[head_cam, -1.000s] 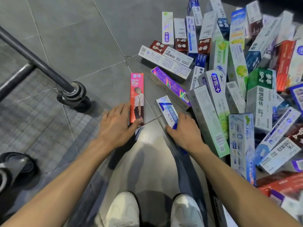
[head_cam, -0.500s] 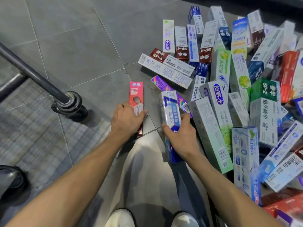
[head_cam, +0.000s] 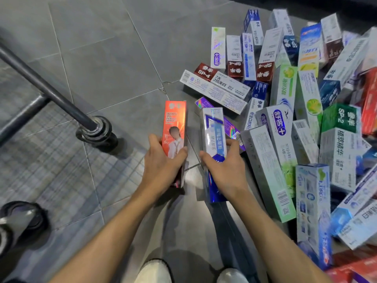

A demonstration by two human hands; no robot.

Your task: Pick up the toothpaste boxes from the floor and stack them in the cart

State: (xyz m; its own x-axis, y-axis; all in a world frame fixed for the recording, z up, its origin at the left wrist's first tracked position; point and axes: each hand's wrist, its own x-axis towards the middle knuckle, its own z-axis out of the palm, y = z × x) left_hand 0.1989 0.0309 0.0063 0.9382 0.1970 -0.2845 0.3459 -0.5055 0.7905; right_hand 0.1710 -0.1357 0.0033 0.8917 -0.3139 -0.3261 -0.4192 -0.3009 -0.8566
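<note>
Grey tile floor [head_cam: 106, 64] has a dark cart leg [head_cam: 93, 129] at left and a box pile [head_cam: 306, 119] crowding the right, while left hand [head_cam: 161, 168] grips a red box [head_cam: 175, 127] and right hand [head_cam: 224, 170] grips a blue-white box [head_cam: 214, 135], both lifted between, long axes pointing away from the person.

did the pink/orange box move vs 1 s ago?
Yes. The pink/orange box lay flat on the tile seam beside the cart's wheel post; the left hand now grips it, raised off the floor.
</note>
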